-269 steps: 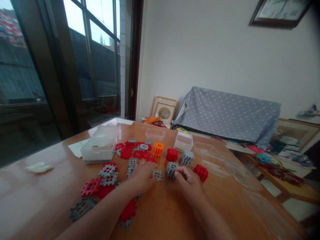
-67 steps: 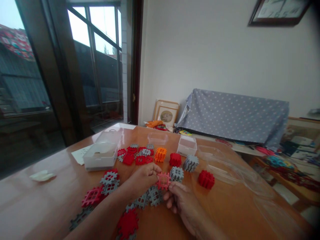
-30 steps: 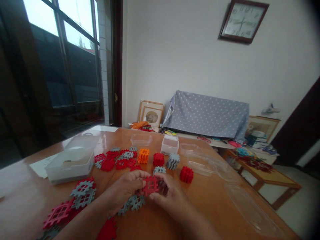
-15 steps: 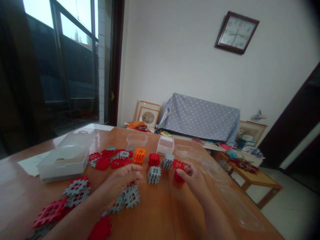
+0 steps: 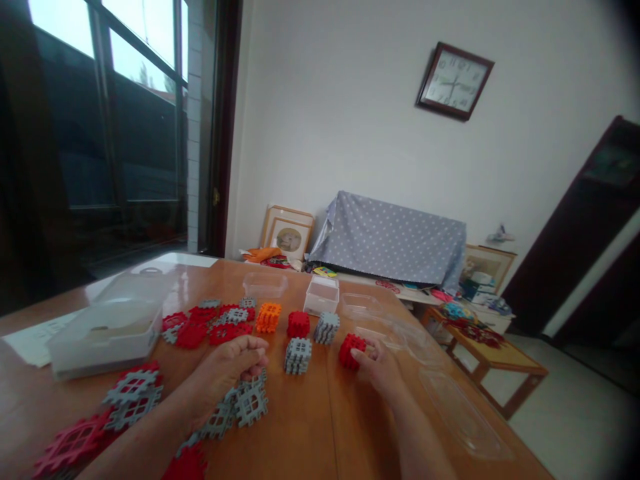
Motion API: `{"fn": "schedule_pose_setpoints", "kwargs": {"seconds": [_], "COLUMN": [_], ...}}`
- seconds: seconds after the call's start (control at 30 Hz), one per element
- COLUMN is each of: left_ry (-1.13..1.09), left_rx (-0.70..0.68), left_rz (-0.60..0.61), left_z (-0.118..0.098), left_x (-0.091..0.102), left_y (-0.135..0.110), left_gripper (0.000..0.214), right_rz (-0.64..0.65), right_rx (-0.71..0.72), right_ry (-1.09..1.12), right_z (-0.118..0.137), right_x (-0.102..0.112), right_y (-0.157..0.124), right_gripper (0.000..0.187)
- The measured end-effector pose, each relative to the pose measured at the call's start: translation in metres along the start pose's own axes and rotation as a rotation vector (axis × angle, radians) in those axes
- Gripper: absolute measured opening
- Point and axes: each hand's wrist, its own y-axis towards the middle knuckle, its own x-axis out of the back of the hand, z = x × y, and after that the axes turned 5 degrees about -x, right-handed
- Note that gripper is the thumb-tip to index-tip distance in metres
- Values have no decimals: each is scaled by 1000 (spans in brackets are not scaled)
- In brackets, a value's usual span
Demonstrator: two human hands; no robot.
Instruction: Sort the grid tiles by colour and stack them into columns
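Observation:
My right hand (image 5: 377, 363) grips a stack of red square interlocking plastic pieces (image 5: 351, 351) at the right of the table, thumb in front and fingers behind. My left hand (image 5: 243, 360) is closed, fingers curled together, with no piece visible in it. Under and beside it lie loose grey window pieces (image 5: 251, 403). Between the hands stand neat stacks: a grey window stack (image 5: 298, 356), a red stack (image 5: 299, 325), another grey stack (image 5: 327, 327) and an orange stack (image 5: 269, 318).
Loose red pieces (image 5: 193, 333) are heaped at the left, with more pieces (image 5: 75, 443) near my left forearm. A translucent box (image 5: 105, 340) stands at far left. A small white box (image 5: 322, 297) is behind the stacks. Clear plastic lids (image 5: 465, 413) lie along the right edge.
The red window piece that my right hand held tilted at the top of the red stack now sits in line with it. My left hand stays curled. The camera view has shifted slightly.

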Motion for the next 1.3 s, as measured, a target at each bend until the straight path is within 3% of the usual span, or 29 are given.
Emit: {"fn": "schedule_pose_setpoints", "kwargs": {"seconds": [0.37, 0.5, 0.63, 0.7, 0.83, 0.87, 1.0, 1.2, 1.3], "left_ry": [-1, 3, 56, 155, 619, 680, 833, 1188, 1256], "left_rx": [35, 21, -86, -138, -239, -238, -279, -246, -206], "left_rz": [-9, -37, -144, -248, -508, -526, -437, -33, -28], "left_z": [-1, 0, 1, 6, 22, 26, 39, 48, 46], "left_x": [0, 6, 23, 39, 73, 79, 78, 48, 44], "left_y": [1, 2, 8, 14, 27, 29, 27, 17, 16], "left_gripper": [39, 37, 40, 40, 33, 31, 30, 47, 38], "right_rz": [-60, -152, -182, -150, 99, 156, 314, 362, 374], "right_rx": [40, 83, 162, 239, 344, 362, 422, 445, 441], "right_ry": [-183, -218, -212, -208, -208, -206, -269, -321, -326], "right_z": [-10, 6, 31, 41, 52, 53, 54, 53, 51], "right_x": [-1, -1, -13, -28, -64, -72, -94, -101, -102], "right_y": [5, -2, -18, -29, -53, -58, -74, -80, -79], "right_gripper": [71, 66, 52, 45, 35, 34, 28, 26, 25]}}
